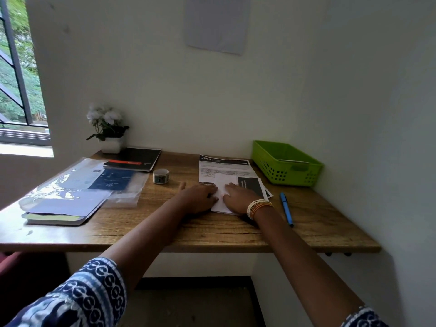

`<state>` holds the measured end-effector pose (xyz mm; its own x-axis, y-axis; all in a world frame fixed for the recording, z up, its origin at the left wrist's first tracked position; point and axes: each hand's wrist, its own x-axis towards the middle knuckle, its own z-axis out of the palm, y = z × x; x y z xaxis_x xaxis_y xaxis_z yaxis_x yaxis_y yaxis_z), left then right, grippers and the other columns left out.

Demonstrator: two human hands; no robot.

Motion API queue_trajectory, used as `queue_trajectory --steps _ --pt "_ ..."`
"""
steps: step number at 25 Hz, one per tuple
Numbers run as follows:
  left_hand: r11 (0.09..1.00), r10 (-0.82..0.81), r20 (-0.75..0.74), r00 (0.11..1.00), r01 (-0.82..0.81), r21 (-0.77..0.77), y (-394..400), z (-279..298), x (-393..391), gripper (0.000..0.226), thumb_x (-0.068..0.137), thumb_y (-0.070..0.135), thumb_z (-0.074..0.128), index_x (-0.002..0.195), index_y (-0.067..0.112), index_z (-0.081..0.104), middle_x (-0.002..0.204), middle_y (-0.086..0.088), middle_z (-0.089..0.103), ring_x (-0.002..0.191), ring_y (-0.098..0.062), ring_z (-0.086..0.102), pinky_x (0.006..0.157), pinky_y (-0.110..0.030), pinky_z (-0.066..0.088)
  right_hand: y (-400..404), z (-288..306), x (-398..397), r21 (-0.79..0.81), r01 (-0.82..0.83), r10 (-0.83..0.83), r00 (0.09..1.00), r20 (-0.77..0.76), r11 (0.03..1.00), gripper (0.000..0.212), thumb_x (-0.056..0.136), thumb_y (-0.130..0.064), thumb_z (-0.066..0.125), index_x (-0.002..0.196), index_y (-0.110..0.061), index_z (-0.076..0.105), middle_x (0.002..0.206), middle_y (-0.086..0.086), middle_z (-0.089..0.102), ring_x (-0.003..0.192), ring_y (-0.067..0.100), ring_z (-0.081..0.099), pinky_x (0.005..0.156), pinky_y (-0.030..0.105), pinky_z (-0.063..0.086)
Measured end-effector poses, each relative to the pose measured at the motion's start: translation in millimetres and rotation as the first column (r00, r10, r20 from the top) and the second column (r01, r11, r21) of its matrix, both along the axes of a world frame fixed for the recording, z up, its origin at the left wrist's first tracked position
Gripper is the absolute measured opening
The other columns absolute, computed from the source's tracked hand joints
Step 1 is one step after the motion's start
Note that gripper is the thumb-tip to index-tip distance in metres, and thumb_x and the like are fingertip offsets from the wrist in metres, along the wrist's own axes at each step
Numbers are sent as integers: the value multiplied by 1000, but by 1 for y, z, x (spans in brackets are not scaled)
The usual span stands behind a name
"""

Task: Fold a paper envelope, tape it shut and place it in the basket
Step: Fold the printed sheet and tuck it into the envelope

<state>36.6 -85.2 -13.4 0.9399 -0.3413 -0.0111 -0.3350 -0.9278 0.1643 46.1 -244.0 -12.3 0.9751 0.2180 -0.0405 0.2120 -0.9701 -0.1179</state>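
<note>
Head view of a wooden desk point(188, 230) set against a white wall. Centre: a white paper envelope point(221, 185) lies flat on the desk, partly folded, its far end overlapping a printed sheet point(224, 167) headed "2684". The left hand point(200, 197) rests palm-down on the envelope's left edge, its grip wide, fingers extended and pressing the paper; the right hand point(238, 197) lies palm-down on the envelope's right part, its grip likewise wide and flat, holding nothing; how the fingertips sit on the fold cannot be told. Striped bangles point(258, 207) circle the right wrist. Right rear corner: a green basket point(306, 175) with perforated walls, well apart from the envelope, with something pale lying inside. A blue pen point(286, 208) lies on the desk between the basket and the near edge, just right of the right hand. A roll of tape point(161, 176) stands on the desk to the left of the hands. Left side: a clear plastic sleeve point(77, 185) over a notebook point(54, 218), a black booklet point(139, 158) behind them, and a white potted plant point(107, 128) in the far left corner
</note>
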Motion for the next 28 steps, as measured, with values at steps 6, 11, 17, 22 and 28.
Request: queue_trajectory --steps 6,11,17,22,28 --pt "993 -27 -49 998 33 117 -1 3 -5 61 99 47 23 151 23 4 160 4 0 147 -16 -2 114 -59 -4 -9 23 -16 -9 -61 55 952 -300 998 89 87 -60 51 153 -21 5 161 12 -3 148 29 4 120 42 10" --pt "999 -25 -15 1000 25 21 1 1 -7 57 99 44 27 151 23 14 159 1 9 147 -18 8 116 -55 2 -20 20 -31 193 -77 109 981 -161 978 89 76 -60 65 149 -23 28 158 2 23 143 23 24 114 39 22" --pt "988 6 65 998 4 -154 3 -1 -7 50 94 29 47 142 24 36 146 -6 41 132 -25 41 108 -48 35 -27 3 -28 344 -41 58 997 -41 938 88 66 -63 73 141 -27 43 152 2 36 134 24 39 109 40 36" --pt "957 74 30 997 -63 -284 5 1 -4 38 96 27 44 132 16 52 139 -9 47 121 -25 49 101 -43 43 -23 5 -23 300 -88 74 996 55 950 90 63 -65 73 138 -22 47 146 3 45 131 22 45 104 34 38" --pt "769 514 196 835 -347 -536 11 0 -7 16 91 20 55 81 12 64 90 -9 65 78 -18 61 67 -31 52 -10 1 -19 297 -138 102 986 135 945 82 68 -61 66 136 -19 50 145 6 47 129 26 47 100 33 41"
